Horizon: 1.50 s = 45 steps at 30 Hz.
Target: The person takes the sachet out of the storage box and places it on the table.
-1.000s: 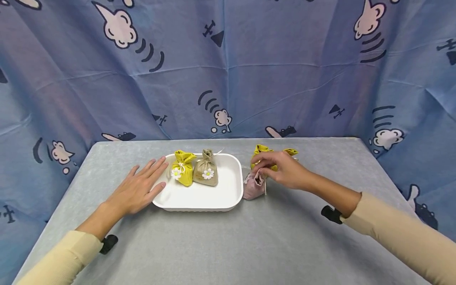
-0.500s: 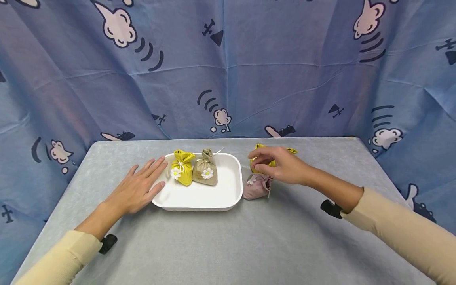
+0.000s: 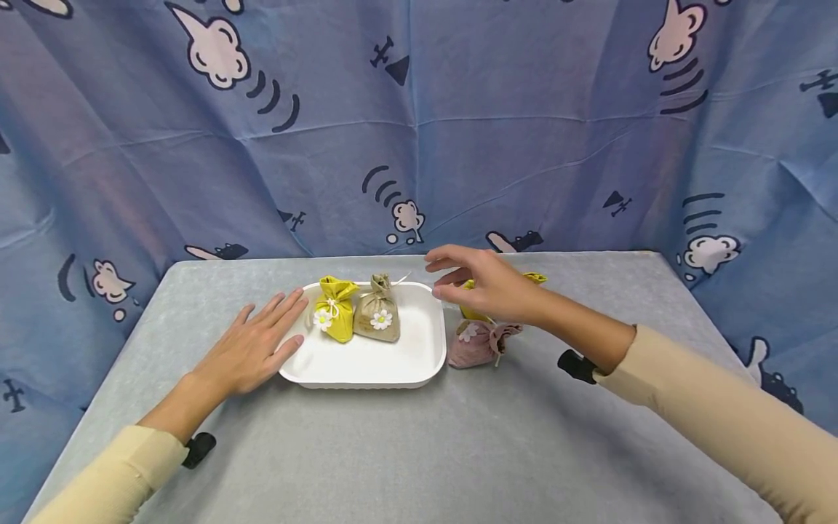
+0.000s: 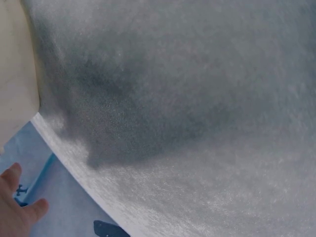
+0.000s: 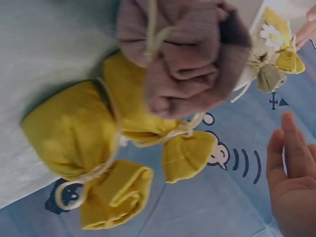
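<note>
My left hand (image 3: 258,346) lies with straight fingers over the left rim of a white tray (image 3: 366,370). Inside the tray stand a yellow drawstring pouch (image 3: 338,320) and a beige drawstring pouch (image 3: 376,324), each with a white daisy. My right hand (image 3: 484,285) hovers near the tray's right back corner, fingers loosely bent and holding nothing. Below it a pink drawstring pouch (image 3: 473,348) leans over on the table beside the tray. Behind that, two yellow pouches show in the right wrist view, a nearer one (image 5: 74,131) and another (image 5: 131,98); in the head view the right hand partly covers them.
A grey cloth covers the table (image 3: 419,451). A blue patterned curtain (image 3: 327,145) hangs right behind its back edge. Each wrist wears a black strap device, such as the one on the left wrist (image 3: 199,449).
My right hand has let go of the pink pouch, risen and moved left toward the tray. The pink pouch has tipped to the right. My left hand has stayed in place.
</note>
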Tool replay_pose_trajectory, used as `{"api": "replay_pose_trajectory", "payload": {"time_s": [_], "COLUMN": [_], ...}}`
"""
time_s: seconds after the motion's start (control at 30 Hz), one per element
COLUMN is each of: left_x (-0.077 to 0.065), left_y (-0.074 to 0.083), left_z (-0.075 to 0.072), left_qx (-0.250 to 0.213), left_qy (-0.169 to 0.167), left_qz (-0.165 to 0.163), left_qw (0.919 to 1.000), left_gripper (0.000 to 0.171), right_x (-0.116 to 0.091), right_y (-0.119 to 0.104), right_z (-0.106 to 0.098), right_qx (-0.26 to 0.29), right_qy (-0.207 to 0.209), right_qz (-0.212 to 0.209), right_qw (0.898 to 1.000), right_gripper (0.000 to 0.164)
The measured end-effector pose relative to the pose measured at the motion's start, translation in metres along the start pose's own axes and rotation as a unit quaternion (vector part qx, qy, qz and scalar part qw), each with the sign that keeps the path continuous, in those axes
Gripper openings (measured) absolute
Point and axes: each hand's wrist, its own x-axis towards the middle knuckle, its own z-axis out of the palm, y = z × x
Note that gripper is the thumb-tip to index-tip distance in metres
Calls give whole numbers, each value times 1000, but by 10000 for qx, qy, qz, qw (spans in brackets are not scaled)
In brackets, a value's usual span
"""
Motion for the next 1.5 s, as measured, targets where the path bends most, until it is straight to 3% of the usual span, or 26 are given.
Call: {"api": "replay_pose_trajectory", "payload": {"time_s": [0.53,0.8,1.13,1.3,1.5], "left_x": [0,2,1,1,0], "left_y": [0,1,0,-1,-1], "left_z": [0,-1,1,1,1], "left_qx": [19,-25,-73,-77,-89], "left_qy": [-7,-62,-80,-79,-1], "left_qz": [-11,-34,-57,-39,-23], "left_qw": [10000,10000,9999,9999,10000], "left_gripper": [63,63,63,63,63], "right_x": [26,40,56,61,65], "right_y": [-4,-10,-9,-7,-5], "right_z": [20,23,39,47,56], "right_qx": [288,104,127,-52,-329], "right_qy": [-425,-524,-629,-712,-692], "right_qz": [550,581,562,800,795], "right_qw": [9972,9969,9964,9942,9939], "right_gripper": [56,56,61,64,65]}}
